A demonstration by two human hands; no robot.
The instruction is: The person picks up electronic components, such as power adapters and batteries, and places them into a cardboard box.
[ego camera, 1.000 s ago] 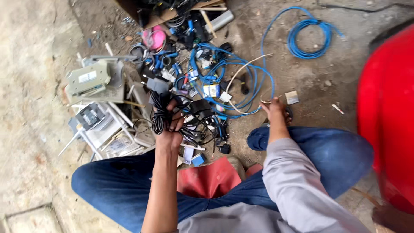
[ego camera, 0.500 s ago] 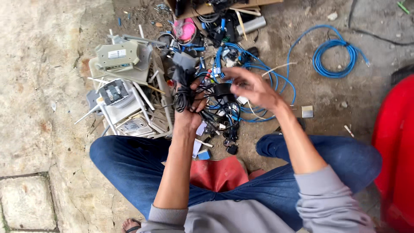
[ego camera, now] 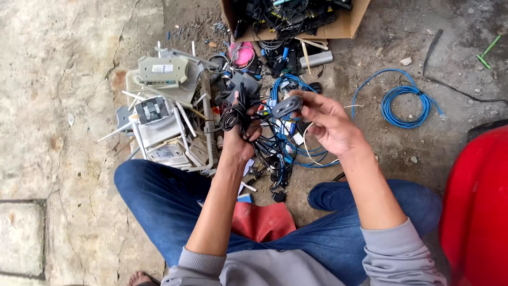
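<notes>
Step in hand, as judged: sorting a power adapter and its lead out of the scrap pile.

The left hand (ego camera: 239, 139) is gripping a bundle of black cable (ego camera: 233, 115), fingers closed around the coil, forearm rising straight up from the lap. The right hand (ego camera: 327, 123) is pinching a small black adapter block (ego camera: 286, 106) between thumb and fingertips, palm turned upward, wrist bent inward, forearm slanting in from 5 o'clock. The block is sitting at 3 o'clock of the coil, just beside it, both held above the tangle of blue and black wires (ego camera: 286, 145) on the ground.

Old routers (ego camera: 161, 114) are lying at 9 o'clock of the hands; a cardboard box (ego camera: 349, 24) of cables at 12 o'clock; a coiled blue cable (ego camera: 405, 106) at 3 o'clock.

Next move probably calls for freeing the lead from the tangle without snagging.
</notes>
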